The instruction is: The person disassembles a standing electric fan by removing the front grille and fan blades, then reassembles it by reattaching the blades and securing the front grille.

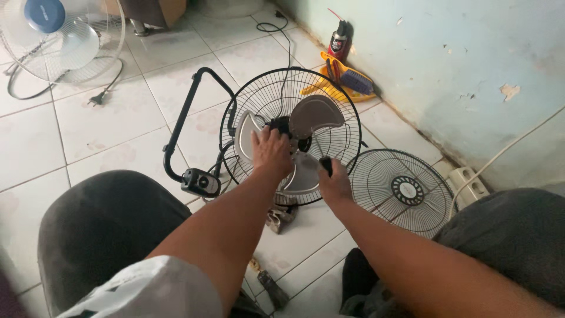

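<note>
While left hand (271, 150) presses flat on silver fan blade (306, 141) — open grip, right hand (334, 185) gripping black tool handle (325, 165), black wire guard (291, 135).

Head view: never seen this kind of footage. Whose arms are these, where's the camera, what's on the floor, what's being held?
There is only one picture, taken by a camera worn on a person's head, looking down at their own two bare arms; the dark shapes at the bottom look like their knees. No robot is involved. On the tiled floor lies a black fan with its front grille off; that grille lies beside it on the right. The left hand rests on the grey fan blades. The right hand grips a black handle, probably a screwdriver; its tip is hidden. Further back are a spray can, a yellow dustpan with brush, a second, white fan and a power strip by the wall.
</note>
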